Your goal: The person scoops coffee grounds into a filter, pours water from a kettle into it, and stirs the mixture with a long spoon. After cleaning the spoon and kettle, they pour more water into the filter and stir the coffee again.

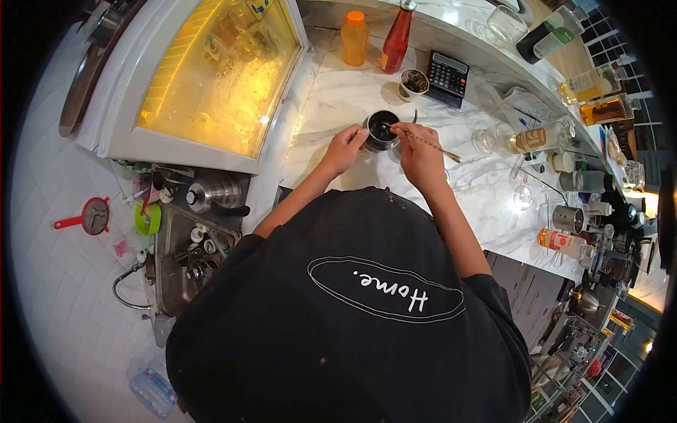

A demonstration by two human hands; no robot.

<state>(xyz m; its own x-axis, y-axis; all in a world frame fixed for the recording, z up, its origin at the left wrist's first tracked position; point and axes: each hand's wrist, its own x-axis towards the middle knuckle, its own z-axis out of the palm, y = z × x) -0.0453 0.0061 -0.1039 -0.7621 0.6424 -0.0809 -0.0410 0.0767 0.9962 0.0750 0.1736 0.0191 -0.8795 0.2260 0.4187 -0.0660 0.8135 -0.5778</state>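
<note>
A small metal cup [381, 146] with dark contents stands on the marble counter, its handle pointing to the upper right. My left hand [344, 151] is closed at the cup's left rim, thumb against the edge. In my right hand [422, 154], fingers pinch a long spoon [440, 149] with a twisted handle, whose lower end dips into the cup. Just beyond the cup sits a paper cup [414, 83] with dark bits in it. Behind that lies a black calculator [448, 76].
An orange bottle [355, 42] and a red bottle [397, 39] stand at the back. To the left is a lit glass-fronted case [218, 77], with a sink [171, 264] and kettle [211, 194] below. Glasses and a labelled bottle [539, 138] crowd the right side.
</note>
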